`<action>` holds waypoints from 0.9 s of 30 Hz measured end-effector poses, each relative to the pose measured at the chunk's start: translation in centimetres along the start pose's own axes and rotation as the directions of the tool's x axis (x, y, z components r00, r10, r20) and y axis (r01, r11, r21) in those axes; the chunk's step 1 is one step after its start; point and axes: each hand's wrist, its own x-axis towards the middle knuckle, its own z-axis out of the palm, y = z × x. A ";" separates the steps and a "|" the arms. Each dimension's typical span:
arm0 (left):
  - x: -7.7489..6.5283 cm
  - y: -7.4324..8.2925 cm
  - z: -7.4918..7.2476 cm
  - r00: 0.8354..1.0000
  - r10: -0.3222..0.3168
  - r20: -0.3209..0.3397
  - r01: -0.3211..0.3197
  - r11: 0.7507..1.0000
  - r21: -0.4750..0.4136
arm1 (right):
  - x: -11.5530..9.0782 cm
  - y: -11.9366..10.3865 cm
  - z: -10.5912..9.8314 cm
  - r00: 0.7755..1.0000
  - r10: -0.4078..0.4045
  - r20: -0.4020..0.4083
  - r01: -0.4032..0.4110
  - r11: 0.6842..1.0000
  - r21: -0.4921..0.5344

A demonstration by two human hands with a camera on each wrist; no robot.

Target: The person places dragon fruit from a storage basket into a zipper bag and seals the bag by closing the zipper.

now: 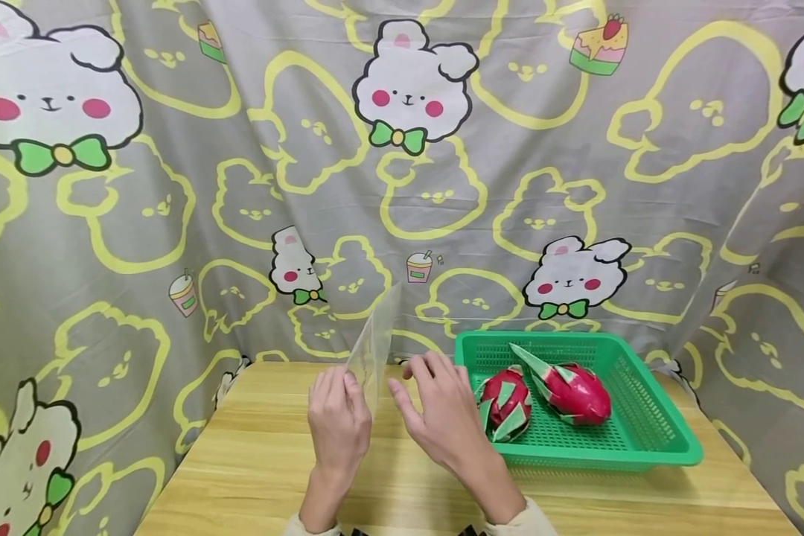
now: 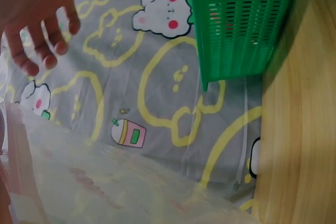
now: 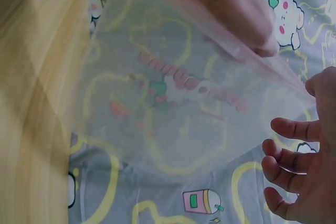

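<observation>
My left hand [image 1: 338,417] pinches the near edge of a translucent plastic bag [image 1: 374,342], which stands up edge-on in the head view. Seen from the right wrist, the bag [image 3: 178,129] spreads out flat, with blurred red lettering and a small picture printed on it. My right hand [image 1: 442,409] is held just to the right of the bag, holding nothing, its fingers spread and slightly bent. Beside that hand, two red dragon fruits [image 1: 579,394] with green scales lie in a green plastic basket [image 1: 589,454]; the nearer one [image 1: 507,402] is partly behind the right hand.
The basket takes up the right side of a wooden table [image 1: 241,447]. A grey curtain [image 1: 348,208] with yellow outlines and white cartoon figures hangs behind the table and along both sides.
</observation>
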 end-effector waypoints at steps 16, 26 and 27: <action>-0.1 0.1 0.2 1.000 -0.024 -0.005 0.024 0.998 -0.065 | -0.1 -0.9 1.2 0.994 0.005 0.110 0.013 0.988 -0.154; 0.2 -0.4 -0.1 1.000 -0.017 0.009 0.017 0.997 -0.078 | -0.7 -0.2 2.2 0.998 -0.064 -0.023 0.057 0.968 -0.246; 0.2 -0.4 -0.2 1.000 -0.009 0.030 0.011 0.997 -0.074 | -0.6 -0.1 2.3 0.996 -0.071 -0.053 0.056 0.969 -0.240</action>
